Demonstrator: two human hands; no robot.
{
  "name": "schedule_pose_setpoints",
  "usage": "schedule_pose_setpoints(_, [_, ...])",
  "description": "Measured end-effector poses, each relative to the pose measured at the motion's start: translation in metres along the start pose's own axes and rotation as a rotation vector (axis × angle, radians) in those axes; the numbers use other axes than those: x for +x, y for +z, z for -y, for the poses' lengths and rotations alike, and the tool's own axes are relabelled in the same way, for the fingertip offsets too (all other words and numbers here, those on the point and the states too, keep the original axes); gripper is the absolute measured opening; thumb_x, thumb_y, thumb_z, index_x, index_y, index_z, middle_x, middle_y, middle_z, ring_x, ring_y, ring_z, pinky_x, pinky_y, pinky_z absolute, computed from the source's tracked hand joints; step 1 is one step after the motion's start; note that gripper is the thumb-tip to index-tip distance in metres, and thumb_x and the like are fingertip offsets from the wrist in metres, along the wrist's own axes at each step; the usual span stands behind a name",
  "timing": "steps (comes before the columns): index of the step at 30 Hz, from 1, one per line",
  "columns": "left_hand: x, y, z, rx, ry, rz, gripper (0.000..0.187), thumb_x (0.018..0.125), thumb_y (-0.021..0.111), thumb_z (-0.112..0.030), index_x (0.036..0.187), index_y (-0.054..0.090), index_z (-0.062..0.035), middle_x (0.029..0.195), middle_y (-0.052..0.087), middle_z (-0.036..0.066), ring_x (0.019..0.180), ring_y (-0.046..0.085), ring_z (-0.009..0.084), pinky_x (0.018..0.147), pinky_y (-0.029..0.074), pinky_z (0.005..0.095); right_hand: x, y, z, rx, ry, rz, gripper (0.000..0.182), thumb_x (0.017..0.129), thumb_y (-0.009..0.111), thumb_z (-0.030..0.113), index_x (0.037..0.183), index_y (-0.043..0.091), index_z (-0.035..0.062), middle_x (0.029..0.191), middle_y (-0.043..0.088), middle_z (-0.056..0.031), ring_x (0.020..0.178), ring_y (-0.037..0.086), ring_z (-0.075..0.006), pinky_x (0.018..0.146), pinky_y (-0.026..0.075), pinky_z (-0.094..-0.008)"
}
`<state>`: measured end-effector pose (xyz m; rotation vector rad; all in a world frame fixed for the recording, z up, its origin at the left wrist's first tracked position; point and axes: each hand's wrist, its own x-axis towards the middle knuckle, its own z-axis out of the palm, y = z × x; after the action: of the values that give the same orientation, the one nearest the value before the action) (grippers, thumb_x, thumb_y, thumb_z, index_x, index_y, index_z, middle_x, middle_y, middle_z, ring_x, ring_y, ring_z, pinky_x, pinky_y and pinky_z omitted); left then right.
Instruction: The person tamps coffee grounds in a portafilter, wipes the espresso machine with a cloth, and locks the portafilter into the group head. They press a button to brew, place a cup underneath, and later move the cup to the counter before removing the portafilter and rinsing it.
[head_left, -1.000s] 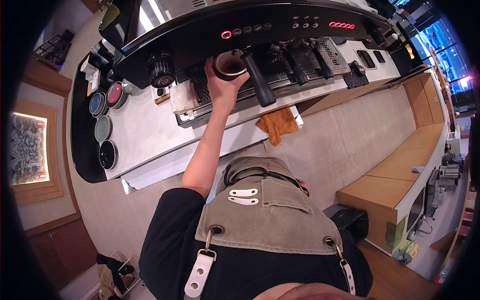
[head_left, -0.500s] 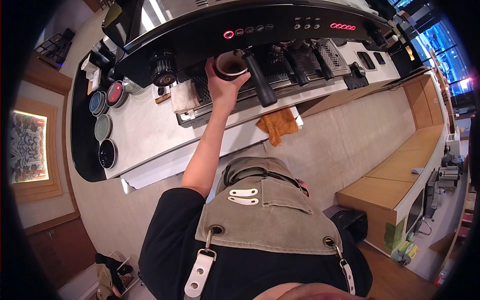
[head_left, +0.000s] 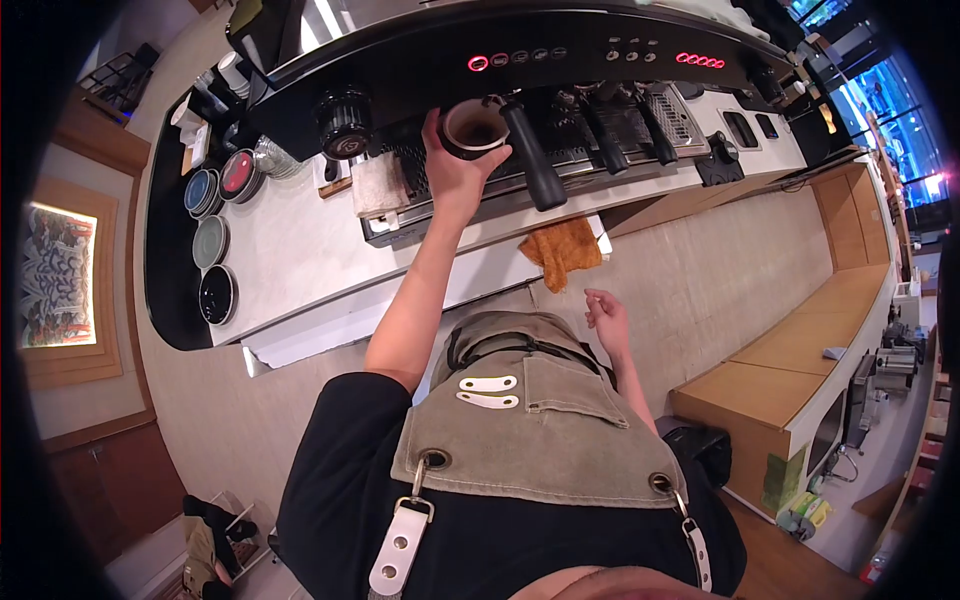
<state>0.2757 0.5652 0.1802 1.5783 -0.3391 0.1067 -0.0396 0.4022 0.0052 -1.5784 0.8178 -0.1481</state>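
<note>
My left hand (head_left: 459, 176) is wrapped around a cup (head_left: 474, 131) with a pale rim and dark liquid inside. The cup is beneath the espresso machine (head_left: 430, 78), right beside the black handle of a portafilter (head_left: 533, 160). Low in front of the apron, my right hand (head_left: 607, 318) hangs in the air with its fingers loosely bent and nothing visible in them. An orange-brown cloth (head_left: 562, 252) draped over the counter edge is the thing nearest to it.
Stacked saucers and plates (head_left: 211, 241) line the left end of the counter (head_left: 290, 260). A folded pale towel (head_left: 380, 186) lies by the drip tray. More portafilters (head_left: 612, 145) sit to the right. Behind on the right runs a wooden cabinet (head_left: 790, 345). A seated person (head_left: 207, 550) shows at lower left.
My right hand has come up into view beside the apron. The left hand still holds the cup under the machine; the view has shifted slightly.
</note>
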Motion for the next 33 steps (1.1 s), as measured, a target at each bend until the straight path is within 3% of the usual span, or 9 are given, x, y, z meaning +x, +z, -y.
schedule_pose_setpoints(9, [-0.017,-0.029,-0.005,0.063,0.030,0.029,0.110,0.064,0.092,-0.015,0.148,0.025,0.0010,0.132,0.054,0.015,0.121,0.057,0.0249,0.106,0.044,0.0355,0.003,0.006,-0.031,-0.001,-0.057,0.070,0.027,0.099,0.058,0.019,0.116,0.065,-0.0008,0.085,0.067,-0.0058,0.078,0.064,-0.0133,0.074,0.052,-0.0261])
schedule_pose_setpoints(15, [-0.037,-0.058,-0.006,0.115,0.021,0.046,0.111,0.064,0.092,-0.014,0.149,0.023,0.0014,0.139,0.045,0.016,0.130,0.048,0.0246,0.108,0.043,0.0369,-0.019,0.002,-0.023,-0.320,0.019,0.173,0.022,0.097,0.059,0.015,0.109,0.068,-0.0002,0.078,0.068,-0.0075,0.070,0.062,-0.0107,0.067,0.051,-0.0274])
schedule_pose_setpoints(18, [-0.050,-0.068,-0.011,0.017,0.020,-0.007,0.110,0.063,0.091,-0.012,0.150,0.025,0.0000,0.137,0.050,0.017,0.126,0.052,0.0269,0.108,0.042,0.0367,-0.028,0.012,0.085,-0.521,-0.170,0.047,0.017,0.095,0.060,0.011,0.104,0.070,0.0004,0.074,0.068,-0.0076,0.065,0.059,-0.0094,0.064,0.049,-0.0268])
schedule_pose_setpoints(24, [-0.067,-0.088,-0.029,-0.015,0.044,-0.015,0.111,0.064,0.091,-0.008,0.151,0.023,-0.0028,0.142,0.045,0.016,0.128,0.050,0.0251,0.110,0.042,0.0375,-0.011,0.022,0.271,-0.265,-1.048,-0.268,0.019,0.084,0.069,-0.007,0.102,0.070,0.0003,0.092,0.070,-0.0066,0.074,0.060,-0.0105,0.066,0.049,-0.0237])
schedule_pose_setpoints(28, [-0.076,-0.097,-0.037,-0.053,-0.004,-0.018,0.111,0.064,0.091,-0.005,0.151,0.023,-0.0032,0.142,0.045,0.017,0.129,0.050,0.0260,0.109,0.042,0.0378,0.018,0.065,0.379,-0.401,-1.660,-0.284,0.033,0.078,0.074,-0.008,0.109,0.069,0.0021,0.109,0.070,-0.0115,0.085,0.068,-0.0225,0.074,0.054,-0.0322])
schedule_pose_setpoints(29, [-0.079,-0.099,-0.040,-0.039,-0.012,-0.021,0.111,0.064,0.091,-0.005,0.151,0.022,-0.0035,0.142,0.044,0.018,0.130,0.049,0.0267,0.111,0.041,0.0382,0.028,0.075,0.396,-0.477,-1.720,-0.312,0.030,0.083,0.070,-0.004,0.112,0.068,0.0045,0.116,0.069,-0.0108,0.093,0.068,-0.0237,0.079,0.054,-0.0331])
schedule_pose_setpoints(31, [-0.087,-0.104,-0.042,-0.036,-0.017,-0.030,0.111,0.064,0.090,-0.004,0.152,0.021,-0.0037,0.143,0.043,0.019,0.131,0.048,0.0268,0.111,0.040,0.0384,0.022,0.090,0.423,-0.666,-1.747,-0.269,0.043,0.085,0.071,0.007,0.127,0.060,0.0058,0.133,0.059,-0.0138,0.119,0.057,-0.0300,0.099,0.045,-0.0397])
schedule_pose_setpoints(32, [-0.091,-0.107,-0.042,-0.033,-0.019,-0.036,0.111,0.064,0.090,-0.003,0.152,0.021,-0.0038,0.143,0.042,0.019,0.131,0.047,0.0269,0.112,0.039,0.0386,0.015,0.096,0.434,-0.778,-1.710,-0.200,0.061,0.083,0.076,0.013,0.139,0.052,0.0048,0.143,0.051,-0.0175,0.136,0.046,-0.0351,0.113,0.037,-0.0453])
schedule_pose_setpoints(33, [-0.095,-0.109,-0.042,-0.046,-0.026,-0.034,0.111,0.065,0.089,-0.002,0.152,0.020,-0.0043,0.143,0.042,0.019,0.132,0.047,0.0270,0.112,0.038,0.0388,0.012,0.101,0.442,-0.810,-1.656,-0.183,0.061,0.081,0.077,0.011,0.137,0.053,0.0026,0.139,0.055,-0.0186,0.134,0.048,-0.0347,0.112,0.038,-0.0448])
